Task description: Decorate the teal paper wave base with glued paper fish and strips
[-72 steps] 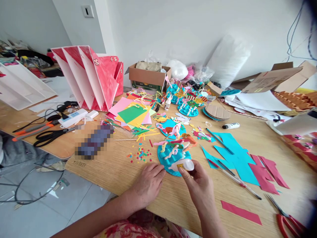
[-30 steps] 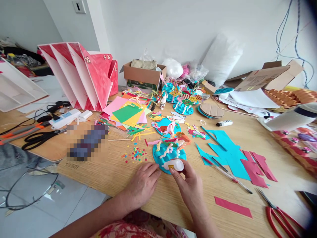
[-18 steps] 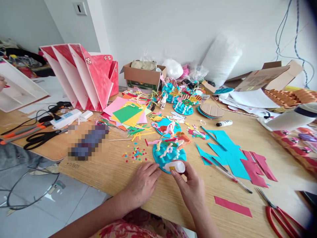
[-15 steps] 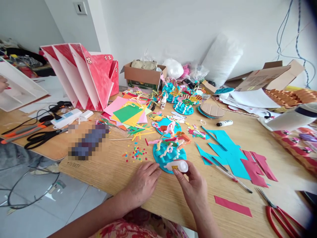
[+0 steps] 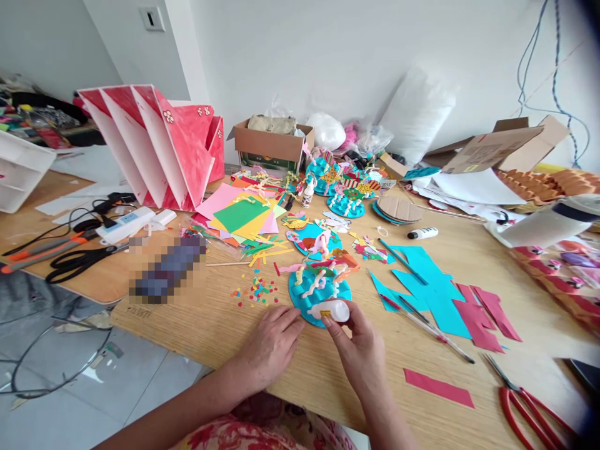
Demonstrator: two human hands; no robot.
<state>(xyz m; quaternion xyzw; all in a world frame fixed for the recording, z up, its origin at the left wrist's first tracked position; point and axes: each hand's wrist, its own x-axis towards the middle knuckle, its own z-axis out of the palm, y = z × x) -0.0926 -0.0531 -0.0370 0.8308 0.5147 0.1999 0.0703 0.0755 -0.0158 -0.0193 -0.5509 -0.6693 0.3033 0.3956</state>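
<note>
My right hand is closed around a small white glue bottle. The bottle lies nearly level, its nozzle pointing left over the front of a blue paper disc. On that disc stand twisted pale paper strips and orange and green paper pieces. Flat on the table, my left hand has its fingers stretched out, the tips at the disc's lower left edge. Whether they press on the disc I cannot tell. Small coloured paper dots are scattered left of the disc.
Blue paper offcuts, a red paper strip and red-handled scissors lie to the right. Coloured sheets and several decorated blue discs are farther back. Black scissors and a red-and-white rack stand left.
My right hand and the glue bottle have shifted very slightly left over the disc. At far left, the white compartment box has moved left and another person's hand has gone from view.
</note>
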